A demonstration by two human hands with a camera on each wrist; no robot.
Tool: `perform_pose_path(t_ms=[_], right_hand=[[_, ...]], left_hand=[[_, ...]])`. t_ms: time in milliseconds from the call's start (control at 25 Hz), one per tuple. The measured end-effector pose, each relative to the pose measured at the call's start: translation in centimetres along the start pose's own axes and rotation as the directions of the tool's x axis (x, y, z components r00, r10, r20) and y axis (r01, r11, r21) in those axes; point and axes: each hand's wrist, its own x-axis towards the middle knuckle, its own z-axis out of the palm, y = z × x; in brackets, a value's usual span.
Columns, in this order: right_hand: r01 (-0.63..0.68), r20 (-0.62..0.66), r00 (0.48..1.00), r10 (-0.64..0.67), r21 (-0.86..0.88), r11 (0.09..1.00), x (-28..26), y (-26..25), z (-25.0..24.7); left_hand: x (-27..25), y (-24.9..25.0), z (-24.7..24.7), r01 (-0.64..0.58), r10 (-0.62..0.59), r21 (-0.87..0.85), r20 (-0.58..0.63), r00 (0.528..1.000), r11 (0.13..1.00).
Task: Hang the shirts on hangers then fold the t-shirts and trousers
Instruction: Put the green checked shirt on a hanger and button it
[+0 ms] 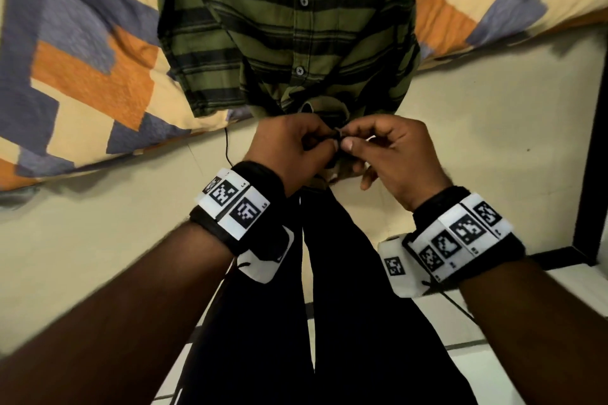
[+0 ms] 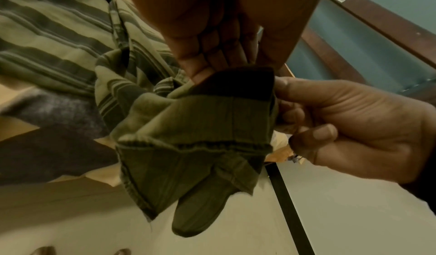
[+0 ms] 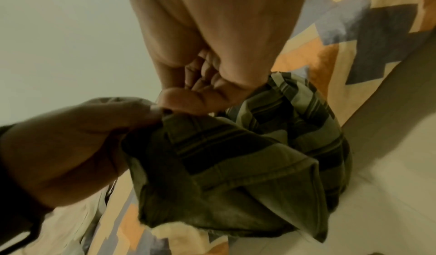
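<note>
Both hands are pinching the green striped shirt's (image 1: 289, 26) collar edge: left hand (image 1: 289, 148) and right hand (image 1: 394, 154) fingertips meeting, possibly at a button. Beyond the fingers, the shirt is lying on the patterned bedsheet (image 1: 82, 59); black trousers (image 1: 345, 306) are hanging below.

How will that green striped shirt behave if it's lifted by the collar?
Probably floppy: the striped shirt bunches into folds where the left hand and right hand pinch it. Likely light, since fingertips alone hold it up.

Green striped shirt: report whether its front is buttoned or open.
Buttoned where visible: the green striped shirt shows two fastened buttons; both hands pinch its near edge.
</note>
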Motion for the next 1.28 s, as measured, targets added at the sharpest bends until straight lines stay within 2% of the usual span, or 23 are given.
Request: perform_pose_path(t_ms=[80, 120, 160, 200, 240, 320, 400, 440, 480, 520, 560, 600, 640, 680, 720, 760, 800, 880, 960, 1080, 1120, 1200, 1280], right_hand=[[0.031, 0.091, 0.996, -0.021, -0.112, 0.993, 1.1, -1.9, -1.0], [0.055, 0.140, 0.990, -0.019, -0.255, 0.965, 1.8, -2.6, -1.4], [0.102, 0.158, 0.987, -0.036, -0.437, 0.894, 2.5, -3.6, -1.7], [0.146, 0.131, 0.988, -0.087, -0.554, 0.820, 3.6, -4.7, -2.0], [0.185, 0.080, 0.982, -0.171, -0.592, 0.785, 4.8, -6.2, -2.1], [0.251, -0.005, 0.950, -0.312, -0.584, 0.772, 8.0, -9.0, -1.8], [0.296, -0.024, 0.910, -0.414, -0.662, 0.689, 12.5, -11.6, -1.4], [0.312, 0.006, 0.901, -0.434, -0.702, 0.640, 14.5, -12.9, -1.1], [0.327, 0.077, 0.903, -0.422, -0.760, 0.562, 16.3, -13.8, -0.9], [0.304, 0.157, 0.928, -0.337, -0.841, 0.448, 17.8, -14.3, -0.8], [0.240, 0.183, 0.963, -0.196, -0.915, 0.325, 18.7, -14.7, -0.9], [0.133, 0.125, 0.991, -0.049, -0.967, 0.215, 19.0, -15.3, -1.2], [0.024, 0.027, 0.999, 0.021, -0.987, 0.161, 18.9, -15.8, -1.5], [-0.069, -0.071, 0.997, -0.007, -0.987, 0.145, 19.2, -16.8, -1.9], [-0.117, -0.131, 0.987, -0.089, -0.981, 0.152, 19.5, -18.0, -2.1], [-0.119, -0.151, 0.970, -0.190, -0.978, 0.168, 19.8, -19.2, -2.1], [-0.074, -0.129, 0.946, -0.298, -0.979, 0.190, 20.5, -20.2, -1.9], [0.053, -0.053, 0.890, -0.453, -0.975, 0.217, 22.9, -21.9, -1.1], [0.119, 0.012, 0.882, -0.471, -0.973, 0.199, 26.4, -22.5, -0.4], [0.061, 0.014, 0.958, -0.288, -0.986, 0.153, 30.3, -22.4, -0.4], [0.045, 0.003, 0.965, -0.262, -0.987, 0.154, 31.0, -22.1, -0.7], [0.083, 0.003, 0.947, -0.321, -0.969, 0.235, 30.8, -21.7, -1.8], [0.154, -0.020, 0.914, -0.404, -0.907, 0.392, 28.8, -21.8, -3.4]], left_hand=[[1.1, 1.3, -1.9, -0.047, 0.034, 0.083, 0.150, 0.988, 0.995], [2.0, 1.7, -3.0, -0.076, 0.035, 0.160, 0.246, 0.969, 0.984], [3.2, 1.7, -4.3, -0.100, 0.022, 0.236, 0.312, 0.950, 0.967], [4.7, 1.5, -5.7, -0.099, 0.006, 0.286, 0.311, 0.951, 0.953], [6.5, 1.1, -7.1, -0.074, -0.007, 0.307, 0.254, 0.967, 0.949], [10.2, -0.1, -9.6, -0.039, 0.029, 0.314, 0.036, 0.999, 0.949], [14.6, -1.2, -12.1, -0.055, 0.123, 0.352, -0.173, 0.977, 0.934], [16.7, -1.9, -13.0, -0.035, 0.128, 0.374, -0.227, 0.965, 0.927], [18.4, -2.4, -13.8, 0.011, 0.092, 0.383, -0.250, 0.964, 0.924], [19.7, -2.9, -14.5, 0.067, 0.029, 0.378, -0.243, 0.970, 0.924], [20.5, -3.5, -15.2, 0.126, -0.038, 0.405, -0.219, 0.975, 0.905], [20.8, -3.9, -15.8, 0.193, -0.121, 0.503, -0.173, 0.977, 0.842], [20.4, -4.2, -16.3, 0.243, -0.201, 0.625, -0.138, 0.970, 0.742], [20.4, -4.5, -17.1, 0.270, -0.252, 0.717, -0.135, 0.958, 0.643], [20.4, -4.4, -18.1, 0.293, -0.267, 0.756, -0.161, 0.950, 0.585], [20.6, -4.1, -19.1, 0.321, -0.263, 0.746, -0.201, 0.944, 0.583], [21.2, -3.8, -19.8, 0.328, -0.226, 0.705, -0.238, 0.945, 0.629], [23.3, -3.3, -20.2, 0.265, -0.133, 0.544, -0.270, 0.954, 0.796], [25.8, -2.8, -19.6, 0.193, -0.115, 0.339, -0.237, 0.965, 0.921], [27.8, -2.4, -18.8, 0.200, -0.170, 0.245, -0.135, 0.976, 0.949], [27.7, -2.4, -19.0, 0.190, -0.162, 0.239, -0.132, 0.978, 0.952], [26.1, -2.3, -20.1, 0.134, -0.094, 0.211, -0.190, 0.977, 0.968], [23.4, -2.3, -21.4, 0.053, -0.003, 0.194, -0.252, 0.968, 0.980]])
